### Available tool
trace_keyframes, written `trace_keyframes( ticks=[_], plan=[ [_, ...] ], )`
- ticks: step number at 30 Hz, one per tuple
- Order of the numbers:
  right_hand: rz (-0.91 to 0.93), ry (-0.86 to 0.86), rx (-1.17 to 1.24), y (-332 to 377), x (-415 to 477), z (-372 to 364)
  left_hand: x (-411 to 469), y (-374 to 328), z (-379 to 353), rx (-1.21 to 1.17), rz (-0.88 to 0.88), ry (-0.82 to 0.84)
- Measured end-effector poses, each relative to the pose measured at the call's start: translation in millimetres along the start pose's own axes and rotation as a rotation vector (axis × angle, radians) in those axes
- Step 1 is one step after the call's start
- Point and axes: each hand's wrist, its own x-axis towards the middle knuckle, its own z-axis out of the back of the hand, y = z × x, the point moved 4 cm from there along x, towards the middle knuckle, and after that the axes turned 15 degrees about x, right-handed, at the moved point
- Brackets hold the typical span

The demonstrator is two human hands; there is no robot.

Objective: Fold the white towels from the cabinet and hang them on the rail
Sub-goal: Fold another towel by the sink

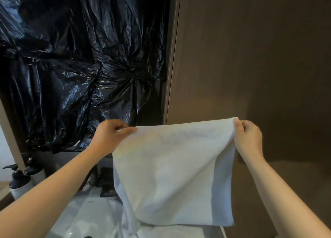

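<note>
Holding up a white towel (172, 171), the left hand (109, 135) pinches its top corner at nine o'clock and the right hand (248, 137) pinches the one at three o'clock. It hangs over the sink (86, 216), so folding looks under way. Next, I think, the corners must meet evenly.

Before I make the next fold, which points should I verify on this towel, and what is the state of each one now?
1. The left hand pinches a top corner of the towel: ok.
2. The right hand pinches the other top corner: ok.
3. The top edge is stretched nearly straight between the hands: ok.
4. The lower edge hangs clear of the sink: cannot tell.
5. The pump bottles stand apart from the towel: ok.
6. The rail is in view for hanging: not ok.
</note>
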Motion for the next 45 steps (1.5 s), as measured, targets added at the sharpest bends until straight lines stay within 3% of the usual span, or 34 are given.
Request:
trace_keyframes(
  ticks=[5,7,10,15,21,24,27,30,39,45],
  plan=[
    [-0.189,0.15,-0.227,-41,-24,-6,-24,-13,-25,-0.068,0.011,0.172],
    [-0.184,0.218,-0.24,-44,-43,-13,-36,-22,-39,-0.047,-0.037,0.221],
    [-0.09,0.378,-0.157,-38,-80,-31,-53,-38,-57,-0.005,-0.131,0.295],
    [-0.101,0.65,0.092,-31,-140,-60,-72,-54,-70,-0.027,-0.241,0.365],
    [-0.155,0.7,0.272,-36,-164,-81,-88,-62,-62,-0.11,-0.235,0.308],
    [-0.156,0.687,0.254,-39,-166,-82,-97,-61,-55,-0.212,-0.115,0.24],
    [-0.143,0.621,0.239,-42,-165,-75,-117,-48,-53,-0.38,0.074,0.327],
    [-0.157,0.59,0.217,-43,-162,-70,-136,-37,-56,-0.369,0.157,0.39],
    [-0.136,0.632,0.22,-28,-168,-63,-157,-29,-64,-0.438,0.194,0.217],
    [-0.168,0.702,0.366,-7,-171,-72,-154,-41,-72,-0.414,0.111,0.21]
  ],
)
